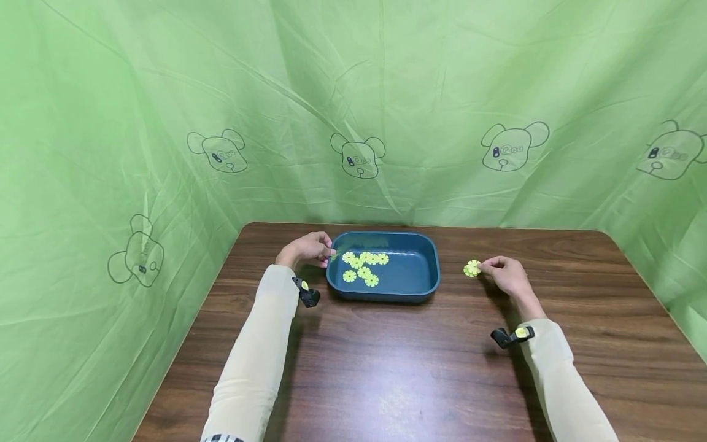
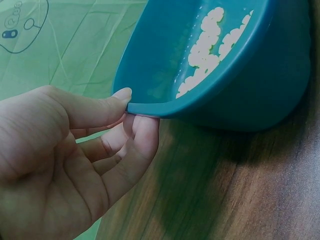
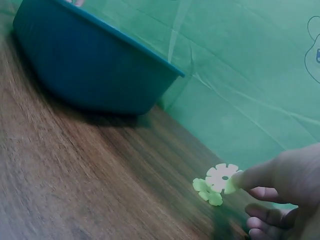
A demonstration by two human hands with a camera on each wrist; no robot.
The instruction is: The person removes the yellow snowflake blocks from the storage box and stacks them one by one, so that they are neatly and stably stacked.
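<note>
At its left end, a dark blue plastic basin (image 1: 411, 270) is pinched at the rim by my left hand (image 1: 310, 248), the thumb on top and fingers underneath in the left wrist view. Several yellow-green flower-shaped discs (image 1: 371, 280) lie on the basin's floor, some overlapping. To the right of the basin, my right hand (image 1: 505, 274) pinches a flower-shaped disc (image 3: 220, 176) between thumb and fingers. A second, greener flower-shaped disc (image 3: 207, 192) overlaps it in the right wrist view, low over the table.
The brown wood-grain table (image 1: 364, 362) carries the basin near its back edge. Green fabric (image 1: 431, 92) printed with bear heads hangs behind the table and along its sides. Each wrist wears a small black camera (image 1: 309, 297).
</note>
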